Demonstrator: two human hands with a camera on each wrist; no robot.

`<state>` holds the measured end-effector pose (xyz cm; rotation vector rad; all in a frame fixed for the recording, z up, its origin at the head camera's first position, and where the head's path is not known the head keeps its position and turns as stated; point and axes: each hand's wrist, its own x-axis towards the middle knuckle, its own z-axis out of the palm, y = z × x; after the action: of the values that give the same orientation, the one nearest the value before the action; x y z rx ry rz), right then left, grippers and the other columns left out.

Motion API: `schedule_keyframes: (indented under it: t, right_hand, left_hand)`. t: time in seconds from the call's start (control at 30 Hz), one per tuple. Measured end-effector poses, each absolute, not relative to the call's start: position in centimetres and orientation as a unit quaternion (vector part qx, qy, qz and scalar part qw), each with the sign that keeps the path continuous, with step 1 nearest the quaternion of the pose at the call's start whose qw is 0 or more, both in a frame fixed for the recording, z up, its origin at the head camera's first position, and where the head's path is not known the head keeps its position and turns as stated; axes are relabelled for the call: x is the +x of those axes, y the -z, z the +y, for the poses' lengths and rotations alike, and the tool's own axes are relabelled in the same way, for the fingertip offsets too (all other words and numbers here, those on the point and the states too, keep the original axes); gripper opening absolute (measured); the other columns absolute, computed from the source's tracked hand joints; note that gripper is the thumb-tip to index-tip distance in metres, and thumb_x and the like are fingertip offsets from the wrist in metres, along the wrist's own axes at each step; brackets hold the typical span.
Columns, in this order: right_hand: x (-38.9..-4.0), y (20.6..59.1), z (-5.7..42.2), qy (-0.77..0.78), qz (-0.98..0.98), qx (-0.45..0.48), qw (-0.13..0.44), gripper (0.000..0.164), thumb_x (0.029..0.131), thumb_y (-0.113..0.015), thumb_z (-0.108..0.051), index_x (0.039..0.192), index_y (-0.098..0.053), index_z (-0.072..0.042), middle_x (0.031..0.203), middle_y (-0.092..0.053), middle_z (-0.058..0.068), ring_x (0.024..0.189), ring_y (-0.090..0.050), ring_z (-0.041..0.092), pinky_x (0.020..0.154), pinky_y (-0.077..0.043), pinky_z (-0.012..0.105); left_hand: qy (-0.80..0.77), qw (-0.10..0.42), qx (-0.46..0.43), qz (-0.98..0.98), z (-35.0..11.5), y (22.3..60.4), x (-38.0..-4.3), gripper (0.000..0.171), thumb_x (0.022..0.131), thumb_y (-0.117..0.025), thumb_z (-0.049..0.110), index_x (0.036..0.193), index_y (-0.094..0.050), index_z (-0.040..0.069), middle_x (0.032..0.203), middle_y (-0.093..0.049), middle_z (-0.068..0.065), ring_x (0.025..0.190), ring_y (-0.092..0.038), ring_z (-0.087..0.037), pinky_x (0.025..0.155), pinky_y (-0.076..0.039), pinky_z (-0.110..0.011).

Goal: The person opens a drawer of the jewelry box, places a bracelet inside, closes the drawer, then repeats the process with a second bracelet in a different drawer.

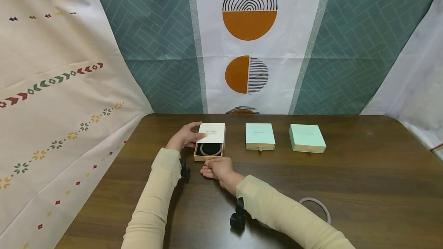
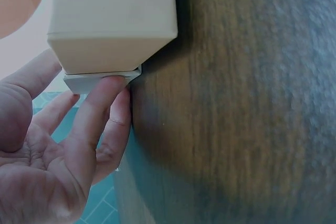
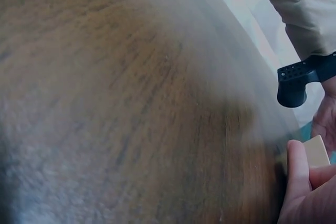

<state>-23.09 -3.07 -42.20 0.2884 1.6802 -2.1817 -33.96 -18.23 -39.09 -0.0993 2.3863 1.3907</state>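
A small white drawer box [image 1: 215, 130] stands at the back left of the table, its cream drawer [image 1: 199, 158] partly pulled out towards me. Inside the drawer, a pale ring-shaped bangle [image 1: 210, 155] lies on black lining. My left hand [image 1: 185, 136] grips the box's outer sleeve from the left, thumb on top; in the left wrist view its fingertips [image 2: 113, 83] touch the far end. At the drawer's front edge, my right hand [image 1: 222, 169] pinches with thumb and index finger. Whatever pull tab it holds is hidden by the fingers.
Two mint-green drawer boxes [image 1: 260, 133] [image 1: 307, 135] stand to the right along the back. Another pale bangle [image 1: 323, 207] lies on the brown table [image 1: 373, 187] beside my right forearm, partly covered by it. Patterned cloths [image 1: 159, 49] hang behind.
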Motion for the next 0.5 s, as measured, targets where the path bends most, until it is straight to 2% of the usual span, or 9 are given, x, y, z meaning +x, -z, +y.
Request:
schedule_keyframes:
  t: [0.1,0.3,0.5]
  right_hand:
    - [-23.24,42.21,-3.01,0.773,0.597,0.099,0.191,0.022,0.094,-0.053,0.004,0.107,-0.058,0.021,0.100,-0.064,0.036,0.070,-0.070,0.021,0.070,-0.060,0.033]
    - [-23.48,41.98,-2.76,0.768,0.599,0.098,0.205,0.022,0.094,-0.053,0.003,0.108,-0.058,0.020,0.094,-0.067,0.030,0.065,-0.069,0.017,0.068,-0.060,0.031]
    - [-24.02,42.30,-2.71,0.763,0.602,0.102,0.209,0.021,0.093,-0.055,0.004,0.107,-0.060,0.019,0.090,-0.069,0.027,0.064,-0.068,0.017,0.070,-0.059,0.032]
  left_hand:
    - [-0.495,0.187,-0.031,0.848,-18.23,39.01,-33.97,0.071,0.093,-0.063,0.018,0.152,-0.024,0.018,0.141,-0.039,-0.024,0.100,-0.061,-0.028,0.091,-0.052,-0.048]
    - [-0.496,0.189,-0.029,0.847,-18.33,38.98,-33.91,0.071,0.093,-0.063,0.018,0.153,-0.024,0.018,0.143,-0.037,-0.024,0.109,-0.057,-0.033,0.094,-0.050,-0.049]
    - [-0.497,0.195,-0.038,0.845,-18.28,39.08,-33.99,0.071,0.093,-0.063,0.018,0.152,-0.024,0.019,0.143,-0.038,-0.023,0.107,-0.059,-0.031,0.092,-0.052,-0.046]
